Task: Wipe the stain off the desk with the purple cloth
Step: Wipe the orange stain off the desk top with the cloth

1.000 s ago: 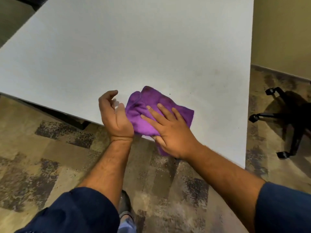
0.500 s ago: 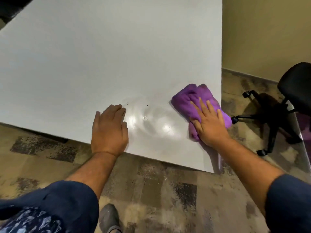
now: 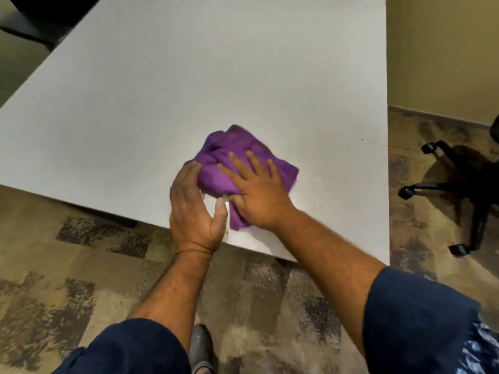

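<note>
The white counter [image 3: 189, 76] fills most of the view, its surface bare apart from the cloth. Off its right edge, the wheeled base of a black office chair [image 3: 459, 190] stands on the patterned carpet [image 3: 81, 265]. The purple cloth [image 3: 216, 168] lies bunched on the counter near the front edge. My right hand [image 3: 259, 195] presses flat on it, fingers spread. My left hand [image 3: 193, 211] stands on edge just beside it, fingers curled against the cloth's left side, thumb apart.
</note>
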The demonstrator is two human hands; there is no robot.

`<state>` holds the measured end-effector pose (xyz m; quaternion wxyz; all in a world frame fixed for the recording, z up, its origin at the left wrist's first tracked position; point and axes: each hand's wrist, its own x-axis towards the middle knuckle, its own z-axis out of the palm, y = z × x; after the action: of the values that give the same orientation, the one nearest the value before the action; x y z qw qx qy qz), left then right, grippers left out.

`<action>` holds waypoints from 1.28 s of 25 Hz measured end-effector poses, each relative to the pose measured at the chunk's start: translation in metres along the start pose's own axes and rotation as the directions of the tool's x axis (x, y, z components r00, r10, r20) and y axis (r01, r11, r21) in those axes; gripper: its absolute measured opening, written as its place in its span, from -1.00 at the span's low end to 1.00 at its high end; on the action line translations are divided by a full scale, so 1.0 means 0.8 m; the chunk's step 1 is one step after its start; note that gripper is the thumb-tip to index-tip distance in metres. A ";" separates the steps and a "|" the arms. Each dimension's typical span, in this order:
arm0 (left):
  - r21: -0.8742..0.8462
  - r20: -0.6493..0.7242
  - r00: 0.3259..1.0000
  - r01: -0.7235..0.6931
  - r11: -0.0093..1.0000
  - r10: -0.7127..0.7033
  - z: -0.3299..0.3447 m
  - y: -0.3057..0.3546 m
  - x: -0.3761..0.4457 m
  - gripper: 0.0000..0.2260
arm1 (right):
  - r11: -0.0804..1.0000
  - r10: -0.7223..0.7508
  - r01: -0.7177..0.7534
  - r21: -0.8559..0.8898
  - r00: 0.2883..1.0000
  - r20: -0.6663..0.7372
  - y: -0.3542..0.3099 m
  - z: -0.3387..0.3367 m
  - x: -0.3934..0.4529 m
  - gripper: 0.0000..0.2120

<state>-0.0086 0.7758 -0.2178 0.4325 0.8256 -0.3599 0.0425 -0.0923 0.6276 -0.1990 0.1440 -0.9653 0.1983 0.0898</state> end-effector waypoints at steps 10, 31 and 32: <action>-0.013 0.110 0.993 -0.030 0.999 0.031 -0.006 0.001 0.001 -0.49 | 0.999 -0.003 0.001 -0.045 0.999 -0.038 0.034 0.057 -0.234 -0.34; 0.202 0.296 0.954 -0.104 0.974 0.040 -0.035 -0.051 0.045 -0.60 | 0.943 0.319 -0.305 0.137 0.943 -0.097 -0.030 0.014 -0.011 -0.38; 0.188 0.304 0.952 -0.095 0.978 0.034 -0.037 -0.050 0.045 -0.58 | 0.961 0.253 -0.237 0.140 0.961 -0.111 -0.037 0.022 -0.022 -0.37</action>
<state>0.0502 0.7925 -0.2133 0.2861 0.8495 -0.4421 -0.0329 -0.0983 0.6654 -0.2043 0.1791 -0.9260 0.3307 0.0323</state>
